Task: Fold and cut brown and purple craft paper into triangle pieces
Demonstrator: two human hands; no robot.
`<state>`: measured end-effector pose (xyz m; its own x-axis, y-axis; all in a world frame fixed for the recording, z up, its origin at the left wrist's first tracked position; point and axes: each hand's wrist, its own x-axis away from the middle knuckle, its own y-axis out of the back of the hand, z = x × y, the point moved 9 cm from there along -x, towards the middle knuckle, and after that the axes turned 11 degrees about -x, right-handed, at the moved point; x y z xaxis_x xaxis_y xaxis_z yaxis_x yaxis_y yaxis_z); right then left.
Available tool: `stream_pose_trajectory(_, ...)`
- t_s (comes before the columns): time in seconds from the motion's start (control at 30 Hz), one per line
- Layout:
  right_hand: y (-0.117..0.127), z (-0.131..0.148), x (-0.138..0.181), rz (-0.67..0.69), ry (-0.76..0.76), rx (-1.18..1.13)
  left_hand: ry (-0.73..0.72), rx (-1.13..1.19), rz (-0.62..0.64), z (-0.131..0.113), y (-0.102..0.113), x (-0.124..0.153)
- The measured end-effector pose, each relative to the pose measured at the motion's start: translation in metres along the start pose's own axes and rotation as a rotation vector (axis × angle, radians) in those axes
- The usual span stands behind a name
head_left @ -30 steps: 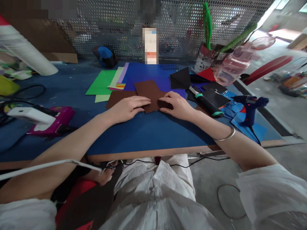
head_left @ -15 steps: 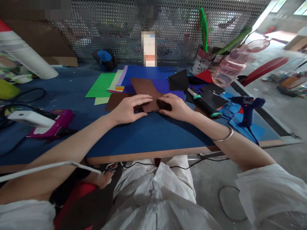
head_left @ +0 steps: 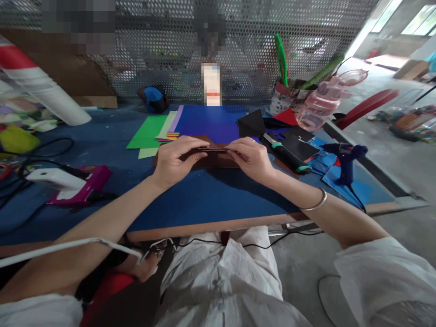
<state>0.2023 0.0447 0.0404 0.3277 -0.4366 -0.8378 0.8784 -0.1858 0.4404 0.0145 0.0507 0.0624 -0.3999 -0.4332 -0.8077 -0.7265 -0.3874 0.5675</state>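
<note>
A brown sheet, seen nearly edge-on, is pinched between my two hands just above the table. My left hand grips its left end with the thumb below and the fingers on top. At the right end, my right hand holds it the same way. More brown sheet lies beneath, partly covered by my hands. Behind it is a stack of blue sheets, with green sheets to its left. A utility knife with a black and teal handle lies right of my right hand.
A blue glue gun stands at the table's right, near black offcuts. Behind them are a pink bottle and a pot of tools. A purple power strip with cords sits at left. A perforated metal panel closes the back.
The brown sheet was tilted up with its broad face showing; now it is level and edge-on. Both hands have closed on its ends. The view has shifted slightly.
</note>
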Motion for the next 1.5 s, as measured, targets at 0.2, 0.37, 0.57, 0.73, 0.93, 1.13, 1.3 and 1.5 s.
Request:
stream_pose_trajectory(0.2, 0.003, 0.025, -0.005, -0.011, 0.063, -0.050, 0.112, -0.044, -0.068, -0.010, 0.015, -0.002)
stream_pose_trajectory(0.37, 0.002, 0.030, -0.007, -0.003, 0.028, -0.089, 0.440, 0.207, -0.020, 0.006, 0.008, 0.005)
stream_pose_trajectory(0.57, 0.001, 0.028, -0.007, 0.014, 0.005, -0.088, 0.496, 0.316, -0.010, 0.008, 0.006, 0.005)
stream_pose_trajectory(0.73, 0.001, 0.022, -0.007, 0.017, -0.041, -0.076, 0.477, 0.335, -0.004, 0.007, 0.008, 0.004)
stream_pose_trajectory(0.93, 0.001, 0.021, -0.007, 0.026, -0.030, -0.070, 0.432, 0.357, -0.052, 0.000, 0.011, 0.009)
stream_pose_trajectory(1.13, 0.002, 0.027, -0.007, 0.014, 0.038, -0.074, 0.359, 0.309, -0.102, -0.007, 0.020, 0.006)
stream_pose_trajectory(1.3, 0.000, 0.026, -0.007, 0.036, 0.021, -0.068, 0.361, 0.288, -0.135, -0.008, 0.025, 0.008)
stream_pose_trajectory(1.5, 0.000, 0.029, -0.007, 0.024, 0.057, -0.058, 0.373, 0.305, -0.178, -0.007, 0.027, 0.011)
